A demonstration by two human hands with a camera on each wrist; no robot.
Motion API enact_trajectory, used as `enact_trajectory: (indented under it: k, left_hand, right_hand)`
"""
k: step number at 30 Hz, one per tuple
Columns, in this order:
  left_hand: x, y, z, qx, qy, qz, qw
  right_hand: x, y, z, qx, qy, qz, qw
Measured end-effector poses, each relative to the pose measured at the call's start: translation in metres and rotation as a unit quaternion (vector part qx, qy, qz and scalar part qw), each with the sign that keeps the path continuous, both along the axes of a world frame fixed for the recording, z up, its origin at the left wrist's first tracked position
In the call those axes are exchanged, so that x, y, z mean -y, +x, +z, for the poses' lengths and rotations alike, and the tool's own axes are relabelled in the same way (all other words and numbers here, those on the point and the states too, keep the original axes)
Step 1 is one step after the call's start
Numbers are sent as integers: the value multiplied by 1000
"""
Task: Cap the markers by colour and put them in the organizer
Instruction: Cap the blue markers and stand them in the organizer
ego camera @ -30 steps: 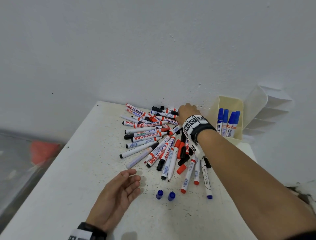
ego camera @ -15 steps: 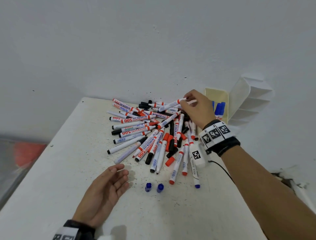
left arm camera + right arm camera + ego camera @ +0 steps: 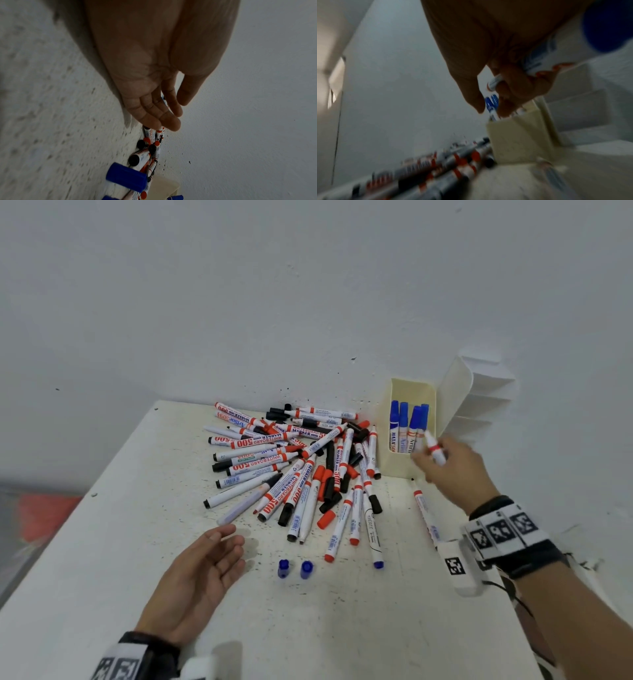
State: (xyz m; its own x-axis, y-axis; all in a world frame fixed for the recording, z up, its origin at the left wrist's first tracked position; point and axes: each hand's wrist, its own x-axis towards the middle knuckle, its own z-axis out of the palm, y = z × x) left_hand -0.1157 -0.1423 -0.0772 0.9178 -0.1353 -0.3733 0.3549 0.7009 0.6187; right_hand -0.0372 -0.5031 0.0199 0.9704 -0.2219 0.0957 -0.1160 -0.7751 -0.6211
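A white red-banded marker barrel in the pile on the counter reads "500", with "WHITEBOARD" above it. Its neighbour reads "WHITEBOARD MARKER". A far-left barrel reads "Artline 509A". A blue-capped marker in the cream organizer compartment reads "HATA 50".

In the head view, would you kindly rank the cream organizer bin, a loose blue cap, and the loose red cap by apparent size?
1. Cream organizer bin, clearly largest.
2. Loose red cap and loose blue cap: they look alike, so I leave them unranked.
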Motion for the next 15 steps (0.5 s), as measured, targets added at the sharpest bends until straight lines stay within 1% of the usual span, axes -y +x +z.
enact_trajectory:
  k: [1,3,5,7,9,11,13,15]
  left_hand:
    - [0,0,0,0,0,3,1000]
    - [1,-1,2,-4,2,8,1000]
    - [2,-2,4,-7,3,10,1000]
    - [2,-1,5,-11,4,13,1000]
    - [2,-1,5,-12,3,15,1000]
    - [2,-2,5,-9,2,15,1000]
    - [2,-2,4,-6,-1,15,1000]
    - [2,-2,4,-8,-4,14,1000]
  right_hand:
    - [6,0,-12,-48,-63,2,997]
    - [15,0,-34,-141,-148,-5,979]
    - [19,0,-46,-211,-184,-18,960]
    - [23,1,-51,-242,-188,-24,952]
    - [27,2,-51,-260,-188,-17,947]
    - [24,1,-46,-259,-189,8,947]
    - [12,1,-39,-213,-156,45,963]
    - [-9,0,-28,-149,-97,92,980]
